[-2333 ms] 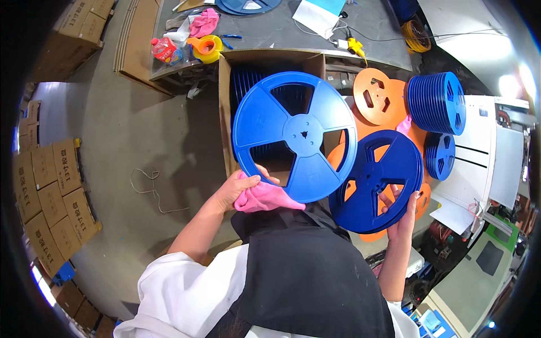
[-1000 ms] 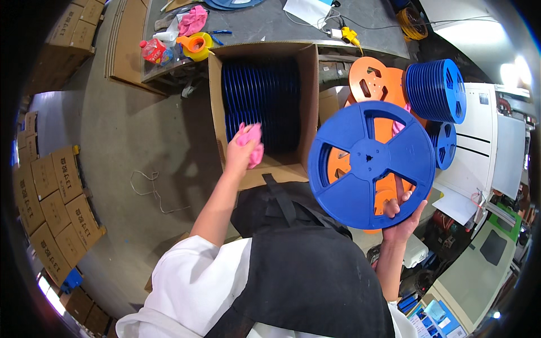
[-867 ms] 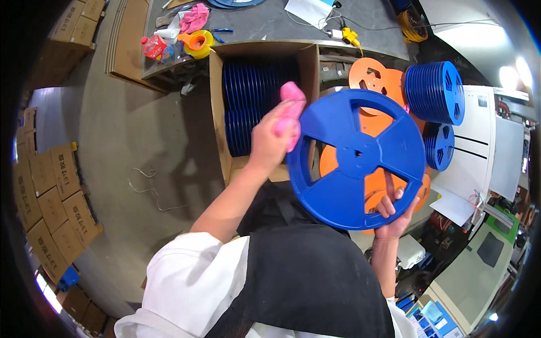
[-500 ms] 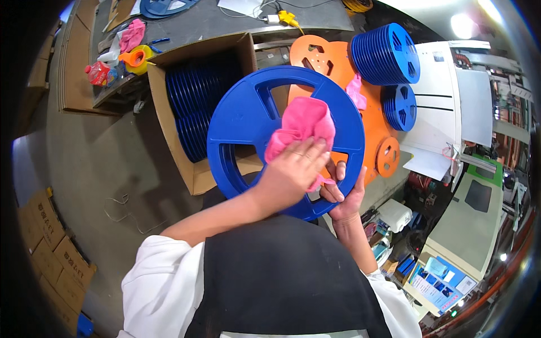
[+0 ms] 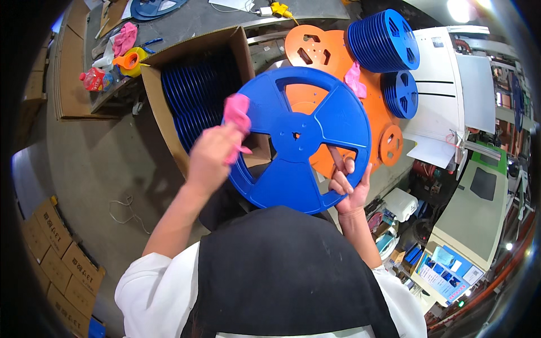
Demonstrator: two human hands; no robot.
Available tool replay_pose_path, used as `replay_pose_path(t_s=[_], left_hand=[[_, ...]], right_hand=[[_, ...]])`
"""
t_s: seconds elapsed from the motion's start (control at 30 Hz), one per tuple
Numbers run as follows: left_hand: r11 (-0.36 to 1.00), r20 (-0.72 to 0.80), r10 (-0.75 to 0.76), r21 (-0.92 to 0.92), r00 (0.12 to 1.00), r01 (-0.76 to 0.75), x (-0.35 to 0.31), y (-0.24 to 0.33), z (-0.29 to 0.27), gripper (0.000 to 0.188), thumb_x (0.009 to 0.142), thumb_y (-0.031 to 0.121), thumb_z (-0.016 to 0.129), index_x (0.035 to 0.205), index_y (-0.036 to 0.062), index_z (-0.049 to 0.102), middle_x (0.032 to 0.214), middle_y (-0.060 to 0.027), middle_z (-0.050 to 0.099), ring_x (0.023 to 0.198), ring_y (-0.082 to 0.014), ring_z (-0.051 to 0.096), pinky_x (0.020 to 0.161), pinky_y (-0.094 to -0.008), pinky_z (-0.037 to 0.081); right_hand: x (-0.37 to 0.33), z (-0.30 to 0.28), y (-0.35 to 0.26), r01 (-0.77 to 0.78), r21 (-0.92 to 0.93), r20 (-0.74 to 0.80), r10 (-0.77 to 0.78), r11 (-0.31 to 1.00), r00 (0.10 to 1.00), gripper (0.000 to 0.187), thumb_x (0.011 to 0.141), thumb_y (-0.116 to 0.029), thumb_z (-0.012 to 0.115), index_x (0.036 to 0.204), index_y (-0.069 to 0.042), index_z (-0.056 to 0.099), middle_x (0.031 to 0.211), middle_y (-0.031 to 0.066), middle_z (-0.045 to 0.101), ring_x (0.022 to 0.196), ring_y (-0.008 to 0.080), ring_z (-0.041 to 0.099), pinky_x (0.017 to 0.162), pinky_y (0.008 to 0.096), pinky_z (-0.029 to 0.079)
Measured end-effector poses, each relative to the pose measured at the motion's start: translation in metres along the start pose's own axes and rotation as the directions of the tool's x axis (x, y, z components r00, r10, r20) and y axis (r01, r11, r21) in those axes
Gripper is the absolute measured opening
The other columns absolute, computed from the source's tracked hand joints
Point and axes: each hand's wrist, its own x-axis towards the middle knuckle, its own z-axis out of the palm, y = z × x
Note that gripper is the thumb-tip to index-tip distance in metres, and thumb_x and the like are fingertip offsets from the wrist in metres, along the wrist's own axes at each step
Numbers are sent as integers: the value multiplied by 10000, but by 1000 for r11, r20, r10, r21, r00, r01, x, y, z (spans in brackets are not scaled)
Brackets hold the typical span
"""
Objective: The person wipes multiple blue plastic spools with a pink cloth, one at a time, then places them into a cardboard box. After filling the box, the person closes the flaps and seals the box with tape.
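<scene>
In front of me a large blue plastic reel flange [image 5: 288, 185], a flat disc with cut-out windows and a small centre hole, is held up with its face toward me. My right hand [image 5: 351, 194] grips its lower right edge, with fingers coming through a window. At the disc's left rim is my left hand [image 5: 211, 155], closed round a bunched pink cloth [image 5: 237, 111]. The cloth touches or nearly touches the rim; exact contact cannot be made out.
Behind the disc on the left stands an open carton [image 5: 156, 104] packed with blue discs. An orange stand [image 5: 369, 124] carries stacks of blue discs [image 5: 375, 42] and a second pink cloth [image 5: 354, 81]. A grey workbench [image 5: 208, 28] runs across the back. Closed cartons [image 5: 67, 259] are piled lower left.
My left hand has carried the pink cloth from the disc's middle leftward to its rim. The disc has turned and shifted slightly right, while my right hand keeps hold of it.
</scene>
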Motion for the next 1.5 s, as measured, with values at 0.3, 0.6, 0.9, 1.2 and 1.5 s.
replay_pose_path(t_s=[0.3, 0.6, 0.9, 1.2, 1.5], left_hand=[[973, 156, 65, 208, 986, -97, -18, -32, -17, 689, 711, 6, 707, 1311, 321, 581, 1461, -115, 437, 948, -246, 647, 785, -338, 542], [984, 154, 173, -77, 973, -163, -21, -20, -12, 452, 741, -8, 657, 1175, 91, 580, 1251, -124, 610, 819, -264, 624, 751, -342, 532], [-295, 559, -386, -829, 734, 476, -79, -2, -14, 321, 919, 166, 606, 1184, -4, 545, 1132, -213, 636, 1081, -285, 619, 964, -405, 487], [-486, 562, -440, -805, 700, 341, -107, -14, -13, 365, 894, 185, 649, 1196, 13, 536, 1126, -207, 642, 1058, -303, 644, 945, -427, 516], [-442, 566, -462, -814, 683, 375, -96, -6, -26, 389, 887, 210, 655, 1209, 31, 531, 1149, -196, 635, 1071, -299, 633, 966, -427, 498]], right_hand=[[22, 14, -20, -21, 72, 109, 13, 997, 994, 510, 983, -508, 456, 962, 0, 506, 1518, 242, 274, 529, 61, 432, 477, 215, 374], [50, 62, -40, 84, -527, -79, -147, 846, 986, 702, 983, -594, 323, 1277, 15, 509, 1275, 183, 567, 976, 309, 673, 646, 327, 614], [36, 33, -38, 102, -724, -259, -405, 683, 877, 524, 990, -537, 418, 1151, -51, 527, 1024, 53, 601, 771, 232, 678, 470, 235, 419], [18, 7, -41, 79, -470, -249, -218, 879, 944, 513, 986, -538, 425, 1000, -41, 551, 994, 60, 597, 729, 241, 668, 432, 246, 395], [17, 3, -31, 43, -464, -231, -167, 885, 958, 496, 996, -492, 444, 941, -16, 575, 1167, 77, 557, 722, 199, 613, 430, 226, 395]])
